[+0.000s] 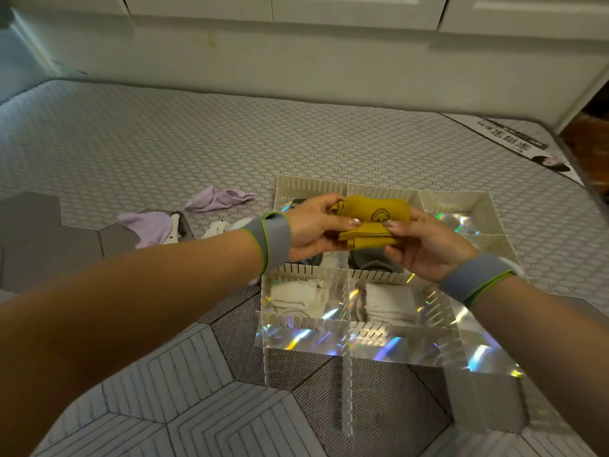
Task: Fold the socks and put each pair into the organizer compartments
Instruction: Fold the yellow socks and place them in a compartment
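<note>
Yellow socks (370,222) up in the air, folded into a thick bundle with a smiley face showing, held right over the organizer (379,328), above its middle cells. Left hand (316,225) clamps one end, thumb on top; right hand (425,245) pinches the other end, thumb pressed onto the lower fold. Both hands closed firmly on the pair.

The job here looks like tightening that fold before the drop. Best way: keep the layers square, press the loose lower flap flat under the top one, and hold the bundle compact enough to slide between the dividers without snagging their comb-like edges. Let go only once it sits down in the cell, or it may spring open.

Inside the organizer: the near-left cell holds a white folded pair (298,296), the cell beside it a pale grey pair (387,305). Under the hands something dark grey (372,262) sits in a middle cell, partly hidden. The far-right cell looks empty, its shiny floor showing.

Left of the organizer, on the mattress (164,143), lilac socks (217,199) and white ones (219,227) lie loose, not yet folded.
</note>
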### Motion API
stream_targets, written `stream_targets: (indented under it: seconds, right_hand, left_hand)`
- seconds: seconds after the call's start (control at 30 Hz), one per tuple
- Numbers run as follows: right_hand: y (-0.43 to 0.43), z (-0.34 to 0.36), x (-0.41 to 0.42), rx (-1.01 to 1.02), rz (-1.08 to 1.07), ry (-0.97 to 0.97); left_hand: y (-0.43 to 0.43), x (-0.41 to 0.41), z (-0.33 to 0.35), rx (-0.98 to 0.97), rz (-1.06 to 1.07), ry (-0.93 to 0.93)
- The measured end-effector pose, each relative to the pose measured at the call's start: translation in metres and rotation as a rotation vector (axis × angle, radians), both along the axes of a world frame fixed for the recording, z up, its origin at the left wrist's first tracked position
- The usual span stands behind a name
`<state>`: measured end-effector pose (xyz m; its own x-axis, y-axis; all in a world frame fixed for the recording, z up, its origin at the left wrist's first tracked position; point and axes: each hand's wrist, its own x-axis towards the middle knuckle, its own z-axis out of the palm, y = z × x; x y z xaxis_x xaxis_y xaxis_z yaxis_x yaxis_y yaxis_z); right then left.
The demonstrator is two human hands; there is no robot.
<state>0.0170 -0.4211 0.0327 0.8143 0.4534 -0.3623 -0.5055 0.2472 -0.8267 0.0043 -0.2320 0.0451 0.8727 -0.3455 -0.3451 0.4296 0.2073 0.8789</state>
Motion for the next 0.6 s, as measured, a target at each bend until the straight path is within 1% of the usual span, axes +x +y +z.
stream_targets:
  seconds: [0.1, 0.2, 0.33, 0.4, 0.5, 0.6]
  right_hand:
    - [-0.007, -0.01, 0.005, -0.003, 0.03, -0.016]
    - [-0.015, -0.014, 0.011, -0.009, -0.029, 0.017]
    - [-0.024, -0.012, 0.02, -0.165, -0.104, 0.037]
    - [-0.029, -0.017, 0.027, -0.23, -0.19, 0.05]
    - [-0.046, -0.027, 0.043, -0.281, -0.421, 0.077]
    - [-0.069, -0.032, 0.061, -0.358, -0.604, 0.033]
  left_hand:
    - [-0.003, 0.004, -0.002, 0.007, -0.034, 0.004]
    - [-0.006, 0.012, -0.007, 0.056, 0.004, -0.001]
    - [-0.015, 0.019, -0.017, 0.13, 0.016, 0.039]
    - [-0.021, 0.022, -0.02, 0.194, 0.033, 0.048]
    - [-0.027, 0.028, -0.024, 0.296, 0.041, 0.027]
    - [-0.024, 0.032, -0.027, 0.307, 0.045, 0.025]
